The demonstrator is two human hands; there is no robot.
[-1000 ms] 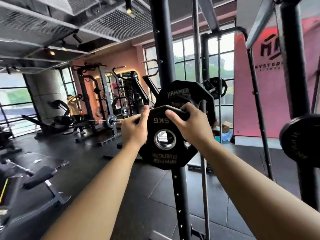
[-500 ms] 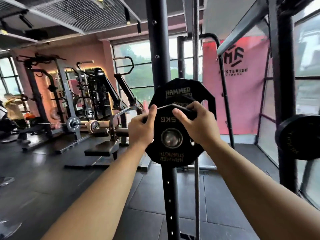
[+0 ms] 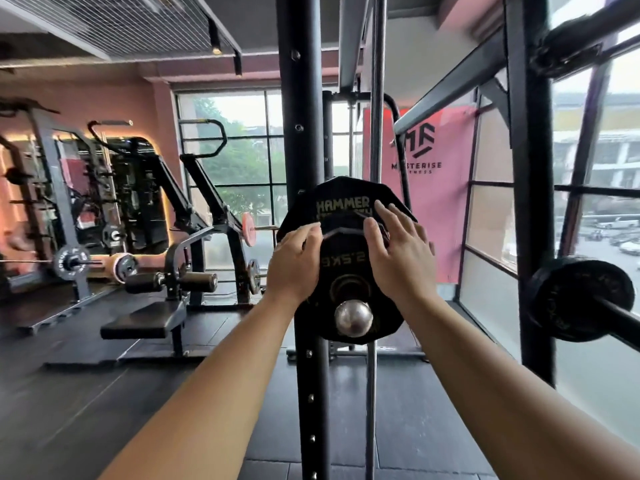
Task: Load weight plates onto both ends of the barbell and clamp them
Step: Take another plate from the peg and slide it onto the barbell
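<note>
A small black 2.5 kg plate (image 3: 346, 268) sits on the barbell's chrome sleeve end (image 3: 353, 318), which pokes through its hole. Right behind it is a larger black Hammer plate (image 3: 341, 195) on the same sleeve. My left hand (image 3: 294, 265) holds the small plate's upper left rim with bent fingers. On the plate's upper right face lies my right hand (image 3: 403, 261), its fingers straight and spread, pressing flat. No clamp shows.
A black rack upright (image 3: 304, 133) stands just left of the plates, with a chrome guide rod (image 3: 375, 98) behind them. Another black plate (image 3: 575, 299) hangs on a bar at the right by the windows. A bench (image 3: 142, 320) and machines fill the left floor.
The small plate, carried in both hands before, now sits on the chrome sleeve against the larger plate. My right hand's fingers have straightened from a grip onto the plate's face.
</note>
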